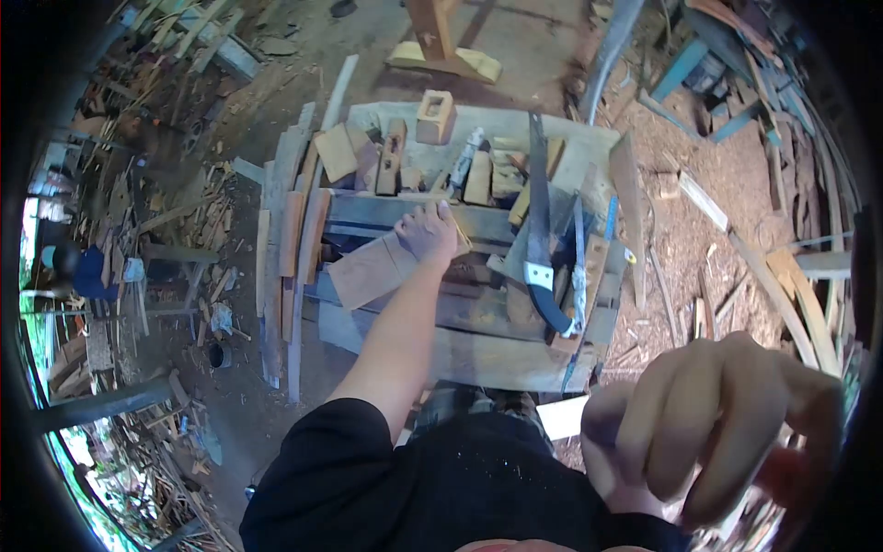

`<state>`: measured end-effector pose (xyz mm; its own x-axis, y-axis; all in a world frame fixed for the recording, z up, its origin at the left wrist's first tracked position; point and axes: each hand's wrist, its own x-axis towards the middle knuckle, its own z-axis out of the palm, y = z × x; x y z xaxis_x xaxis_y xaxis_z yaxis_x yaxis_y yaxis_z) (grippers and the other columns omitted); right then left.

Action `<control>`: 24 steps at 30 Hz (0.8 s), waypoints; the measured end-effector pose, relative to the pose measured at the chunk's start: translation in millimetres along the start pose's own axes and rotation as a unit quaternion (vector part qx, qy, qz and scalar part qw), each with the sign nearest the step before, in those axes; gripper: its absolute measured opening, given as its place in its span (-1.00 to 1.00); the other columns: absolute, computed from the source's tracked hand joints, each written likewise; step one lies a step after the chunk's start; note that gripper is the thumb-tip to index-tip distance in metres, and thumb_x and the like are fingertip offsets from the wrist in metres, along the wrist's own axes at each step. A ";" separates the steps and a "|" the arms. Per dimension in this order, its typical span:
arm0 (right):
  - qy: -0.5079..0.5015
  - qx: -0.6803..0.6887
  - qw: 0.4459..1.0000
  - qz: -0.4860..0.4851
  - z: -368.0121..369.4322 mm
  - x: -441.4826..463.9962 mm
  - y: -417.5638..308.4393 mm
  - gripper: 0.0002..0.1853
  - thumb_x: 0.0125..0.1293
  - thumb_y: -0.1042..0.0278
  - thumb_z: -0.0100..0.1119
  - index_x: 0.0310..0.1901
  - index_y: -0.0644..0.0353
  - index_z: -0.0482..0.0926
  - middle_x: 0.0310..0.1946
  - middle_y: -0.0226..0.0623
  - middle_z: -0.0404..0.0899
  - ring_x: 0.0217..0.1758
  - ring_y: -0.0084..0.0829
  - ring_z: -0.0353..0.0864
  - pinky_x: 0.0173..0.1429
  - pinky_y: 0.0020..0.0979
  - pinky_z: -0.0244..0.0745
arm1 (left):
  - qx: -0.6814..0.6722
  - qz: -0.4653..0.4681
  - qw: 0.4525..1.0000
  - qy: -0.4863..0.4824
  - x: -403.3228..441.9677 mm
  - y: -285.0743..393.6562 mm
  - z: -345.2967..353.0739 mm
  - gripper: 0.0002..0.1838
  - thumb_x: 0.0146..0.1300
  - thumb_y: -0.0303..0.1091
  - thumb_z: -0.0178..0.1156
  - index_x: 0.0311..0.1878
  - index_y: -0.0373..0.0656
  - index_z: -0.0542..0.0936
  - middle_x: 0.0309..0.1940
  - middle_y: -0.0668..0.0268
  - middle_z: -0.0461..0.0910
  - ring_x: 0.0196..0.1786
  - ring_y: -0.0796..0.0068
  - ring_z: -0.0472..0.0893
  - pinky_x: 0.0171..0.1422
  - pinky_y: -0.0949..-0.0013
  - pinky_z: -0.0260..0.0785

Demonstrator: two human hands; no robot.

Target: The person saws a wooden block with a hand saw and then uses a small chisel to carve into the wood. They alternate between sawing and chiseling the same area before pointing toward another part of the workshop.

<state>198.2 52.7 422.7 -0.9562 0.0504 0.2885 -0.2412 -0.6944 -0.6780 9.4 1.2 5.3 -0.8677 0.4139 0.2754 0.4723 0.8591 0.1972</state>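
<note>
On the workbench (497, 354), my left hand (430, 232) is closed around the right end of a flat wooden board (372, 269), which lies at a slant across dark planks. My right hand (713, 419) is raised close to the camera at the lower right, its fingers curled; what they hold, if anything, is hidden. A handsaw (539, 212) with a black and white handle lies on the bench, right of my left hand. Beyond that hand are a wooden block with a slot (391, 156) and a hollow wooden block (435, 117).
Long wooden strips (292, 230) run along the bench's left side. A wooden stand (441, 55) is beyond the bench. Shavings and offcuts (681, 248) cover the floor at right. Scrap wood (170, 216) is piled at left.
</note>
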 end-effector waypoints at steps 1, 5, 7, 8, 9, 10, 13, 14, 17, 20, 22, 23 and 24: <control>0.036 -0.017 0.999 -0.020 10.0 4.9 3.9 -0.48 0.48 -0.08 -0.08 -0.39 0.30 0.46 -0.55 -0.24 0.38 -0.53 -0.32 0.40 -0.44 -0.36 0.33 | -0.001 0.004 1.000 0.004 -0.3 -0.2 1.3 -0.62 0.39 -0.02 -0.06 -0.20 -0.06 0.65 -0.22 0.17 0.64 -0.09 0.09 0.53 0.18 0.00 0.13; 0.195 -0.072 0.974 -0.093 44.7 -78.6 5.5 -0.57 0.47 -0.04 -0.07 -0.33 0.20 0.44 -0.41 -0.26 0.40 -0.36 -0.25 0.46 -0.28 -0.33 0.42 | -0.014 -0.014 1.000 -0.009 0.1 -0.2 5.4 -0.63 0.39 -0.02 -0.05 -0.18 -0.05 0.65 -0.21 0.19 0.64 -0.06 0.10 0.53 0.21 -0.01 0.11; 0.284 -0.091 0.946 -0.130 44.2 -61.0 5.2 -0.62 0.47 -0.02 -0.07 -0.31 0.15 0.42 -0.34 -0.27 0.42 -0.27 -0.21 0.49 -0.20 -0.32 0.46 | -0.015 -0.023 1.000 -0.013 -0.9 0.0 4.7 -0.62 0.39 -0.02 -0.06 -0.18 -0.04 0.66 -0.20 0.19 0.64 -0.04 0.11 0.52 0.23 0.00 0.10; 0.280 -0.088 0.947 -0.129 43.5 -60.4 6.2 -0.62 0.47 -0.02 -0.07 -0.31 0.15 0.42 -0.34 -0.27 0.42 -0.27 -0.21 0.49 -0.20 -0.32 0.46 | -0.022 -0.025 0.999 -0.016 0.3 0.7 4.1 -0.62 0.40 -0.02 -0.06 -0.17 -0.04 0.66 -0.19 0.19 0.64 -0.02 0.11 0.52 0.25 0.01 0.09; 0.267 -0.087 0.949 -0.144 43.2 -60.3 7.0 -0.65 0.47 0.00 -0.06 -0.28 0.14 0.44 -0.31 -0.27 0.43 -0.24 -0.23 0.49 -0.17 -0.32 0.44 | -0.019 -0.029 0.999 -0.027 0.3 1.6 3.3 -0.62 0.40 -0.02 -0.06 -0.15 -0.04 0.66 -0.18 0.19 0.64 0.00 0.12 0.51 0.27 0.02 0.07; 0.255 -0.087 0.950 -0.160 42.8 -60.3 7.5 -0.67 0.47 0.02 -0.05 -0.25 0.13 0.45 -0.28 -0.27 0.44 -0.21 -0.25 0.48 -0.13 -0.33 0.43 | -0.017 -0.030 0.999 -0.025 0.2 1.2 3.1 -0.62 0.40 -0.02 -0.06 -0.15 -0.04 0.66 -0.18 0.19 0.64 0.00 0.12 0.51 0.27 0.02 0.07; 0.212 -0.089 0.950 -0.211 41.9 -59.5 7.3 -0.73 0.48 0.08 -0.04 -0.16 0.10 0.50 -0.19 -0.27 0.48 -0.11 -0.31 0.46 -0.03 -0.34 0.37 | -0.020 -0.028 0.999 -0.033 -0.4 2.4 0.9 -0.63 0.40 -0.02 -0.06 -0.14 -0.03 0.66 -0.17 0.18 0.63 -0.01 0.12 0.51 0.27 0.02 0.07; 0.195 -0.090 0.949 -0.229 41.3 -58.7 7.2 -0.75 0.48 0.10 -0.03 -0.13 0.08 0.51 -0.16 -0.27 0.50 -0.07 -0.33 0.46 0.00 -0.34 0.36 | -0.019 -0.029 0.999 -0.030 -0.3 3.2 -0.2 -0.63 0.39 -0.02 -0.05 -0.14 -0.04 0.65 -0.18 0.17 0.63 -0.01 0.12 0.51 0.27 0.02 0.08; 0.149 -0.091 0.943 -0.282 20.5 -168.4 -19.8 -0.78 0.48 0.16 -0.01 -0.05 0.05 0.55 -0.08 -0.28 0.53 0.03 -0.39 0.44 0.11 -0.35 0.31 | -0.025 -0.027 0.999 -0.028 0.5 2.1 -2.7 -0.63 0.39 -0.02 -0.05 -0.13 -0.04 0.65 -0.18 0.17 0.63 0.00 0.12 0.51 0.27 0.02 0.08; 0.101 -0.097 0.933 -0.332 27.9 -86.0 -9.8 -0.77 0.49 0.22 0.01 0.04 0.02 0.60 0.01 -0.28 0.57 0.13 -0.45 0.42 0.21 -0.37 0.25 | -0.036 -0.026 0.999 -0.029 -0.4 2.9 -2.1 -0.62 0.39 -0.02 -0.05 -0.13 -0.05 0.65 -0.18 0.17 0.63 0.00 0.12 0.50 0.27 0.02 0.08; 0.067 -0.100 0.923 -0.366 20.6 -119.7 -21.5 -0.74 0.49 0.26 0.02 0.10 -0.01 0.63 0.07 -0.28 0.60 0.20 -0.49 0.41 0.28 -0.37 0.22 | -0.037 -0.027 0.999 -0.023 -0.6 2.6 -2.2 -0.62 0.39 -0.02 -0.05 -0.12 -0.05 0.65 -0.17 0.17 0.63 0.01 0.12 0.50 0.27 0.02 0.07; 0.079 -0.056 0.897 -0.430 30.0 -113.6 -10.5 -0.76 0.46 0.36 0.03 0.06 0.02 0.63 0.02 -0.34 0.60 0.17 -0.49 0.44 0.28 -0.42 0.21 | -0.037 -0.029 0.999 -0.028 -0.5 2.8 -2.5 -0.62 0.39 -0.02 -0.06 -0.12 -0.06 0.65 -0.16 0.17 0.63 0.01 0.12 0.50 0.28 0.02 0.07; 0.071 -0.056 0.897 -0.432 22.1 -121.9 -21.1 -0.76 0.46 0.36 0.03 0.06 0.02 0.63 0.02 -0.34 0.60 0.17 -0.49 0.44 0.28 -0.42 0.21 | -0.037 -0.032 0.998 -0.032 -0.3 3.4 -4.0 -0.61 0.39 -0.02 -0.06 -0.11 -0.06 0.65 -0.15 0.17 0.63 0.02 0.12 0.50 0.28 0.02 0.07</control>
<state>323.5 45.3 416.7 -0.4134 0.6325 0.6550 -0.9105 -0.2759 -0.3082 11.8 2.8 9.6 -0.9031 0.3799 0.2002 0.4245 0.8606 0.2813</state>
